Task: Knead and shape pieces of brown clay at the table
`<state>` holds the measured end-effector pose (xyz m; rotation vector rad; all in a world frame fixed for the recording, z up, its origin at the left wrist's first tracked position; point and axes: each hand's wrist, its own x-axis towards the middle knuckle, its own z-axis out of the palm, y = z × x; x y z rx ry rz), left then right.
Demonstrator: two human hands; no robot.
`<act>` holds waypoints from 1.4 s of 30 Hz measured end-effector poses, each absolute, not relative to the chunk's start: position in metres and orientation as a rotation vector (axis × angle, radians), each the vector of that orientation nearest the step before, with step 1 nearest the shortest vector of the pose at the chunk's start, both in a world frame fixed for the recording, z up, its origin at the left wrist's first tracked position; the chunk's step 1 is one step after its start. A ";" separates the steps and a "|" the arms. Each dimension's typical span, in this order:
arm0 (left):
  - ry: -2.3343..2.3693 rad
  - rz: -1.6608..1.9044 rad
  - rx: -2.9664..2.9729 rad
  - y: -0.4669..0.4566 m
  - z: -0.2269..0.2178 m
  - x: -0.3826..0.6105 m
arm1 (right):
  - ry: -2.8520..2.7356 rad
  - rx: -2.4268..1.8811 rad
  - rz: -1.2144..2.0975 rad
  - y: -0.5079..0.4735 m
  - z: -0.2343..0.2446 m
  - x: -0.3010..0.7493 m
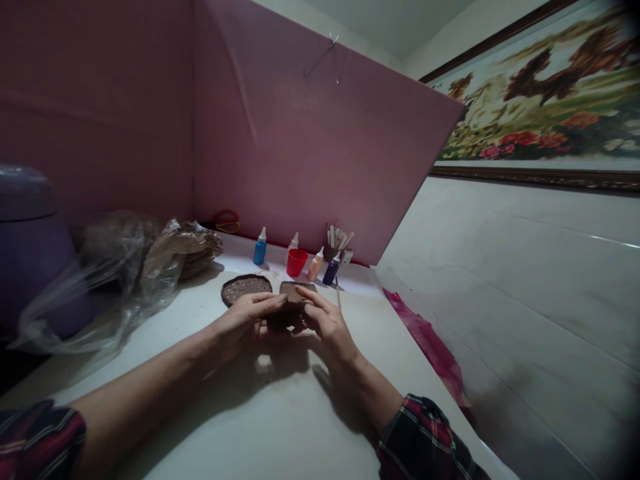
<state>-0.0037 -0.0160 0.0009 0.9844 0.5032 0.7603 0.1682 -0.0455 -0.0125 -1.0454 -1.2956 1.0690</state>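
Observation:
Both my hands meet over a lump of brown clay [293,303] at the middle of the white table [280,427]. My left hand [250,315] curls round the clay's left side with its fingers closed on it. From the right, my right hand [325,321] presses its fingers on the clay's top and side. Just behind my left hand a flat round brown clay disc [246,288] with a dotted surface lies on the table.
Behind the clay stand a blue bottle [259,247], a red cup [297,262], an orange bottle [315,265], a dark purple bottle [330,271] and a cup of sticks [335,241]. A clear plastic bag with brown material [150,267] lies at left. A pink board [320,153] walls the back.

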 end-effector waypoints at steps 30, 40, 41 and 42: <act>0.736 0.854 1.347 -0.010 -0.006 0.002 | -0.935 -1.122 1.246 -0.050 -0.006 0.161; 0.631 0.985 1.461 -0.010 -0.009 0.002 | -1.105 -1.225 1.276 -0.047 -0.009 0.165; 0.650 0.977 1.449 -0.010 -0.007 0.001 | -1.185 -1.237 1.186 -0.046 -0.011 0.166; 0.658 0.963 1.423 -0.010 -0.006 0.001 | -1.253 -1.218 1.107 -0.045 -0.013 0.166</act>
